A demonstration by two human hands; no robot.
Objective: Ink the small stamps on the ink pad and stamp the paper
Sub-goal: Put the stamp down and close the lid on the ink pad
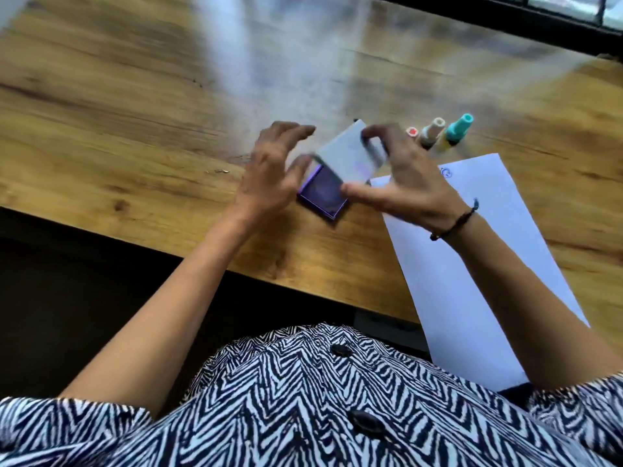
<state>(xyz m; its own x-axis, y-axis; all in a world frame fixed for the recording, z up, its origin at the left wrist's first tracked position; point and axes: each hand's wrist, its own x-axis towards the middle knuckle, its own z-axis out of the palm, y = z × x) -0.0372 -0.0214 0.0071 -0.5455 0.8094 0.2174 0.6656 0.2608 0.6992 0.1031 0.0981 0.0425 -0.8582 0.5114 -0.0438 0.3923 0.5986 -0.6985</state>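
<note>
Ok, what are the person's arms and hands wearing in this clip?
Both forearms are bare. The right hand has a dark cord bracelet at the wrist; the left hand shows no bracelet or watch. Short sleeves belong to a black-and-white zigzag shirt with dark buttons.

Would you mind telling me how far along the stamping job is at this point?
Done: the paper already carries one blue print near its top edge. In hand: the right hand holds the ink pad's lid tilted above the purple pad, while the left hand steadies the pad's side; whether the lid is opening or closing cannot be told. Left: the three small stamps stand untouched beyond the paper, most of which is blank.
</note>
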